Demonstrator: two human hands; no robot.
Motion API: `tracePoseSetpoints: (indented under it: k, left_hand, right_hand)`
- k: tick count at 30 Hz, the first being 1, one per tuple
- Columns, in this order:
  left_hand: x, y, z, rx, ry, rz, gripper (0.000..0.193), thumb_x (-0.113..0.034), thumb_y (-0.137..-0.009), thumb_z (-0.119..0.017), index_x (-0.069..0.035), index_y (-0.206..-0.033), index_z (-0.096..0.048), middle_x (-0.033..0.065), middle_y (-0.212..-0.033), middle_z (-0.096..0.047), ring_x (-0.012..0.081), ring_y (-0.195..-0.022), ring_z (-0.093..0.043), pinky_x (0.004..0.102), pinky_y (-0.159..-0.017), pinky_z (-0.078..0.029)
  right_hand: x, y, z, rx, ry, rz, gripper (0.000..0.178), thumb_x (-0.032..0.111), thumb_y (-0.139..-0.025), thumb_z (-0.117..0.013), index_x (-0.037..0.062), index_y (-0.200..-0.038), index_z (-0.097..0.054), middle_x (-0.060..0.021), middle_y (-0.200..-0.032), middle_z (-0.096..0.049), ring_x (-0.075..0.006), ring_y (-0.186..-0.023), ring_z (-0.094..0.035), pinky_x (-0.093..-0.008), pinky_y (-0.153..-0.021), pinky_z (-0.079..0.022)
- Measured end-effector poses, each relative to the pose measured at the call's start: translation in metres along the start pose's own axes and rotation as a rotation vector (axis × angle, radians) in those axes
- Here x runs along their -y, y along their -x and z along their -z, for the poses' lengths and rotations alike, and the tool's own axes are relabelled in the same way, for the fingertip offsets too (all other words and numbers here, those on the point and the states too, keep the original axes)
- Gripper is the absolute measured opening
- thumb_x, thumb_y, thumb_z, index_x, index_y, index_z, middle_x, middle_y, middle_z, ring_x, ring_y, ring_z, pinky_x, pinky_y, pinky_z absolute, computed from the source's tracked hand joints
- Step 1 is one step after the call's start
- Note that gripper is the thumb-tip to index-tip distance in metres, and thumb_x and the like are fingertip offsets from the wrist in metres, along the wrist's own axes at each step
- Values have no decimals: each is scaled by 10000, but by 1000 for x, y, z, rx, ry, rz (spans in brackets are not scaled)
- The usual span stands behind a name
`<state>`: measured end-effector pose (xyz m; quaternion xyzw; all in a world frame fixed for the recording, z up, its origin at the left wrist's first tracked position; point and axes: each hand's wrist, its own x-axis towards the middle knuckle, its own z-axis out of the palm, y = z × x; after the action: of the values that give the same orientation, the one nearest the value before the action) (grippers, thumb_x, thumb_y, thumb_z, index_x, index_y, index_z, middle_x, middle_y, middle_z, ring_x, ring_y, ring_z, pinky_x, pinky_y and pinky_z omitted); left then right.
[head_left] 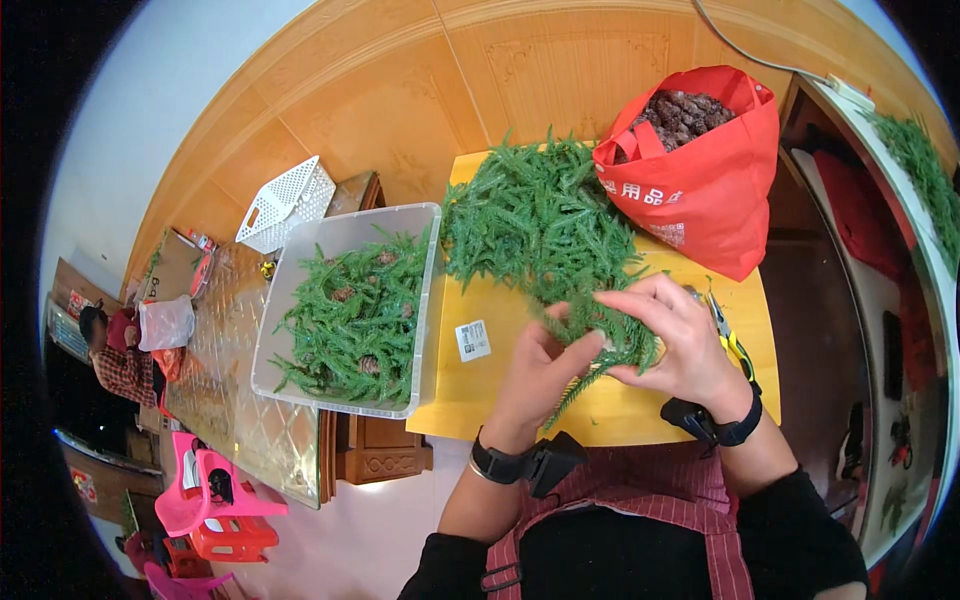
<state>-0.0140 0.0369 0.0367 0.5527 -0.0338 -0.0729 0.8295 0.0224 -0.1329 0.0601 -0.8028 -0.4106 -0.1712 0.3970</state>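
Both of my hands are closed on an artificial green pine sprig (632, 338) above the front of the yellow table (465, 400). My left hand (548, 372) pinches it from the left, thumb on top. My right hand (682, 330) grips it from the right, fingers bent around the needles. The sprig's stem is hidden among needles and fingers. Just beyond lies a heap of loose green sprigs (540, 215). Pliers with yellow and black handles (735, 345) rest beside my right hand. A white printed label (473, 340) lies left of my left hand.
A clear plastic bin (428, 310) at the left holds sprigs with pine cones. At the back right stands a red bag (700, 190) full of pine cones (685, 118). Further left are a white basket (285, 205), a glass-topped table (225, 350), pink and red stools (235, 540) and another person (125, 370).
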Motion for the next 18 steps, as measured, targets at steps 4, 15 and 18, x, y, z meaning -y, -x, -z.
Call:
tracePoseSetpoints:
  k: [4, 15, 18]
  left_hand:
    - [2, 0, -5, -167, -67, -44, 314, -30, -799, -596, -23, -1096, -493, 22, -952, -570, 94, -819, -560, 237, -702, -468]
    - [8, -2, 12, 18, 175, -21, 425, -26, -804, -569, -16, -1207, -435, 69, -1072, -554, 124, -950, -543, 251, -783, -463]
    - [6, -2, 8, -12, 73, -61, 446, 9, -781, -579, -9, -1203, -434, 70, -1073, -554, 126, -964, -536, 256, -796, -460]
  right_hand:
    - [-1, 1, -4, -13, 0, -26, 621, 113, -507, -755, 42, -1090, -551, -118, -874, -548, -256, -780, -548, -326, -669, -454]
    - [-4, 3, -2, -68, -30, -103, 633, 99, -503, -749, 51, -1102, -549, -105, -859, -533, -244, -784, -540, -320, -696, -444]
    - [-5, 4, -4, -57, -11, -104, 637, 98, -498, -753, 54, -1101, -549, -102, -861, -527, -243, -787, -535, -321, -698, -441]
